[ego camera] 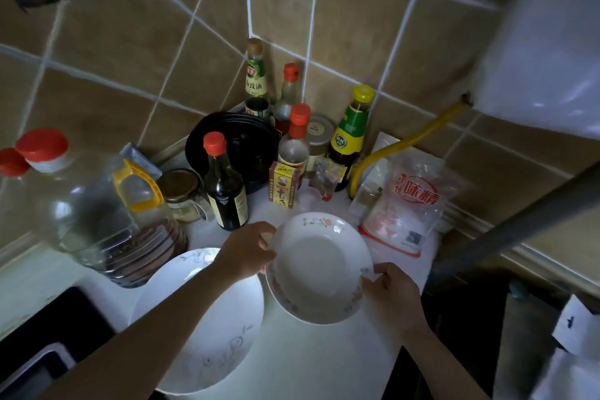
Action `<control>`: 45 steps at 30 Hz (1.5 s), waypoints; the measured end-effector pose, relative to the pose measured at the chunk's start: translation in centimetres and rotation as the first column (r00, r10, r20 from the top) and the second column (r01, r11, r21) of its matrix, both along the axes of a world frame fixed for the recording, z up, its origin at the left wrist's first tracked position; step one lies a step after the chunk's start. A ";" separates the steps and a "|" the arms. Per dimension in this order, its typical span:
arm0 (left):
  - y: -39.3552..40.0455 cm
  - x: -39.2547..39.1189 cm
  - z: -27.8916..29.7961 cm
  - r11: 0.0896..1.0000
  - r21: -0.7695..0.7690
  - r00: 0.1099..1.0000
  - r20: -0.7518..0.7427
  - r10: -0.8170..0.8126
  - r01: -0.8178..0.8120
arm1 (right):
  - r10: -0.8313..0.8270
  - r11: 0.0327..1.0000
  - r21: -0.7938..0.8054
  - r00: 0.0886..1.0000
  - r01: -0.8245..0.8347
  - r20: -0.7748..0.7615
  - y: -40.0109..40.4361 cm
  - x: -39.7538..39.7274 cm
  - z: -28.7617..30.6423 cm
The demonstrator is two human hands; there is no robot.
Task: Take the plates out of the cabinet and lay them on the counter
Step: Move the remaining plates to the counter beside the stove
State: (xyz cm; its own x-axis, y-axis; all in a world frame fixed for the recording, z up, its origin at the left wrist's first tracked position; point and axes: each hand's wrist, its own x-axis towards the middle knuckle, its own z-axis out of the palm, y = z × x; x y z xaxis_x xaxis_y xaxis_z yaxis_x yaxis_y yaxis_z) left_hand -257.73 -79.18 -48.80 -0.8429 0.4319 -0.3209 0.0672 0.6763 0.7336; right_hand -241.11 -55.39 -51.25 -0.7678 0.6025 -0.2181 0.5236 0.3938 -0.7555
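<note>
Floral plate [316, 266] beside white plate [207, 331]

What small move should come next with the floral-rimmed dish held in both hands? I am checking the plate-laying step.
Probably lower the white floral-rimmed dish onto the bare white counter beside the large white plate. Left hand and right hand hold its rim, tilted.

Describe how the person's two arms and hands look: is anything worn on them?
Both forearms are bare right to the bottom edge of the picture; no sleeve shows. The left hand and the right hand wear no gloves. No ring, watch or bracelet can be seen, though the light is dim.
</note>
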 end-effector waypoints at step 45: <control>-3.3 12.6 6.1 0.769 -0.631 0.835 -0.365 -0.411 0.103 | 0.387 0.859 0.197 0.851 -0.473 0.356 -1.4 7.1 8.0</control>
State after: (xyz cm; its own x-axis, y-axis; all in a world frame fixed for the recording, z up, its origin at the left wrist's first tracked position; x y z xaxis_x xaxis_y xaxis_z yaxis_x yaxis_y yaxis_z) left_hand -245.16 -82.48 -42.65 -0.8331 0.5216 -0.1842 0.5219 0.8515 0.0510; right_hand -234.00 -56.79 -43.24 -0.8880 0.2936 -0.3538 0.4324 0.7947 -0.4260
